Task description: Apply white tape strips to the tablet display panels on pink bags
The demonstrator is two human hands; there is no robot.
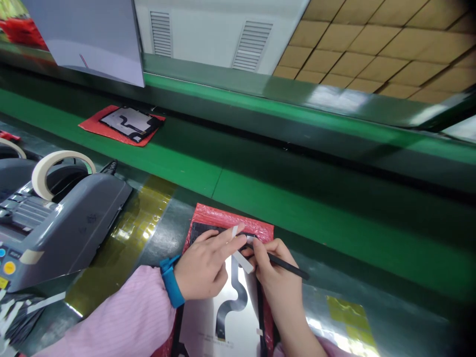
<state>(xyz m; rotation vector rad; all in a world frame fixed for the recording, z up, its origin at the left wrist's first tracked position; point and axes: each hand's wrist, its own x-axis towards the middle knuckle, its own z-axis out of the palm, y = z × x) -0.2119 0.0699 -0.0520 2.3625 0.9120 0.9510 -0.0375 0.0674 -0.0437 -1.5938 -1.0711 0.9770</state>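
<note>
A display panel [201, 317] with a silver back, black edges and a curving dark ribbon cable [238, 297] lies on a red bubble-wrap bag [223, 213]. My left hand [208, 263] rests near its top edge, fingers stretched out and pressing there. A white tape strip [243, 262] runs across the panel under those fingertips; part of it is covered. Closed around a slim black pen-like tool [288, 266], my right hand [277, 272] works beside the left fingertips. The tool's tip is hard to make out. A blue wrist strap [171, 282] circles my left wrist.
Left stands a grey tape dispenser [85, 213] with a cream tape roll [44, 171]. Dark pieces with white strips [18, 317] lie at the lower left. Another panel [130, 124] on a red bag sits on the green conveyor belt [297, 213]. Cardboard boxes [372, 44] are stacked beyond.
</note>
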